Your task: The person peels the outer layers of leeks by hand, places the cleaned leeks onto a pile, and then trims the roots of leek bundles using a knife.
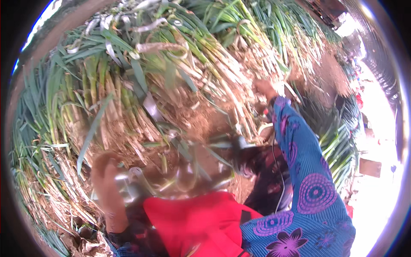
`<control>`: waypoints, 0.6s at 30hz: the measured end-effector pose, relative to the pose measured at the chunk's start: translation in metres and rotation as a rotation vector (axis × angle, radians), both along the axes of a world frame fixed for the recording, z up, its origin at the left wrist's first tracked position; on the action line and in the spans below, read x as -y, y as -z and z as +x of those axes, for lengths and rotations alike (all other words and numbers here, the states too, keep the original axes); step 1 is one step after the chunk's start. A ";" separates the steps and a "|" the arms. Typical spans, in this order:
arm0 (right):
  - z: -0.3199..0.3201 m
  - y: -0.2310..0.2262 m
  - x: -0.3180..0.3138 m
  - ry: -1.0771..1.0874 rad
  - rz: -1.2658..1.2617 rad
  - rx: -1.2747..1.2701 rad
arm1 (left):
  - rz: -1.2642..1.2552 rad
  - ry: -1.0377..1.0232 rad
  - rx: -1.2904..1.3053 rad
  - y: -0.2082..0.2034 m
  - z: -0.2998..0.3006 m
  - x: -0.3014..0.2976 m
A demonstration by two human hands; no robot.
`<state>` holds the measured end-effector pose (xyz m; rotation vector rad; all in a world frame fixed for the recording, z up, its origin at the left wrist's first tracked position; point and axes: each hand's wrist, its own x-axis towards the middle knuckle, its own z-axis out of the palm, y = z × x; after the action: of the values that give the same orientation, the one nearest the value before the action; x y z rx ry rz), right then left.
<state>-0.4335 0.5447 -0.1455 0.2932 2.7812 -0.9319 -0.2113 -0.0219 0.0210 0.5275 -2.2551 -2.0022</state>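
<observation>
Long leeks with green leaves and pale, soil-covered stalks lie heaped in front of me. My right hand point(265, 89) reaches out to the stalk ends of the leeks point(231, 81) at the upper middle. Its fingers are blurred against the stalks, so whether they grip any cannot be made out. Low on the left, my left hand point(105, 171) is raised over the ground beside another bunch of leeks point(115, 115). Motion smears its fingers, and nothing plainly shows in it.
Bare brown soil point(205, 122) with loose leaf scraps runs between the leeks and my lap. More leeks point(338, 141) lie to the right, beyond my blue patterned sleeve point(299, 150). Red cloth point(192, 218) covers my front, and a thin pale cord point(282, 184) hangs beside my right arm.
</observation>
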 end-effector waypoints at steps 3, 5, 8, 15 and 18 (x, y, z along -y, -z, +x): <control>0.046 0.076 -0.058 -0.283 -0.001 -0.050 | 0.104 0.083 -0.012 0.030 -0.010 -0.026; 0.044 0.096 0.069 -0.181 0.029 0.280 | -0.044 0.024 0.047 0.028 0.005 -0.017; 0.070 0.122 0.067 0.150 -0.257 0.059 | -0.151 0.102 -0.012 0.037 -0.007 -0.030; 0.044 0.094 0.091 0.193 -0.304 0.068 | -0.109 0.278 0.007 0.041 -0.025 -0.051; 0.032 0.058 0.099 0.245 -0.439 0.234 | -0.164 0.286 0.011 0.046 -0.028 -0.051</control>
<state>-0.4014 0.4453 -0.2033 0.6314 2.2882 -1.4269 -0.2395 0.0290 -0.0255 0.2113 -2.5982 -1.9047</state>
